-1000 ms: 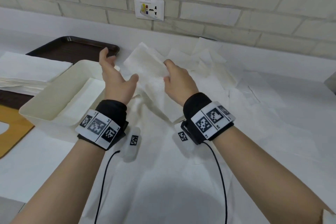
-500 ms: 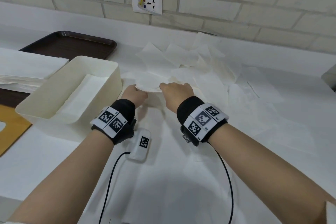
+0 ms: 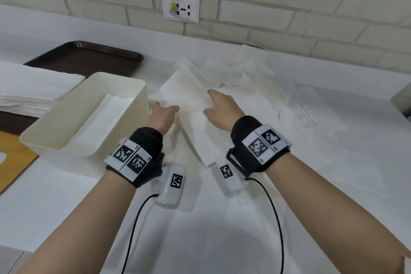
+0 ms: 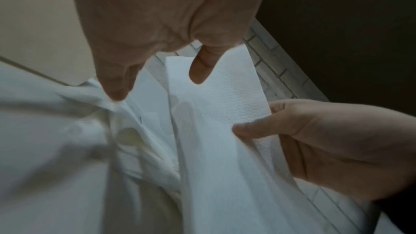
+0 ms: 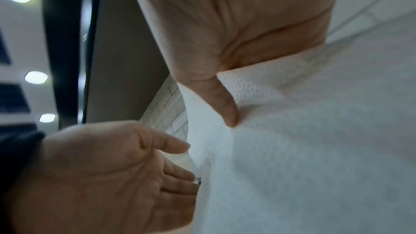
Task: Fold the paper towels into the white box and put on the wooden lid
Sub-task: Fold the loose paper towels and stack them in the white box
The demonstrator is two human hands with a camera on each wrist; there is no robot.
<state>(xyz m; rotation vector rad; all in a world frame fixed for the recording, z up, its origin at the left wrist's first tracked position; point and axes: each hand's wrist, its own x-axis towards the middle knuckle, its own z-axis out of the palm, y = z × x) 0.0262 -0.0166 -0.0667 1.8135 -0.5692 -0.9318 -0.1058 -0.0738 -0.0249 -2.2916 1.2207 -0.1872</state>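
At frame centre, a white embossed paper towel sheet is held raised above the loose towel pile by the left hand and right hand, each pinching one side edge, just right of the open white rectangular plastic box at centre left.

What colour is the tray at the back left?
Dark brown tray, seen best in the head view.
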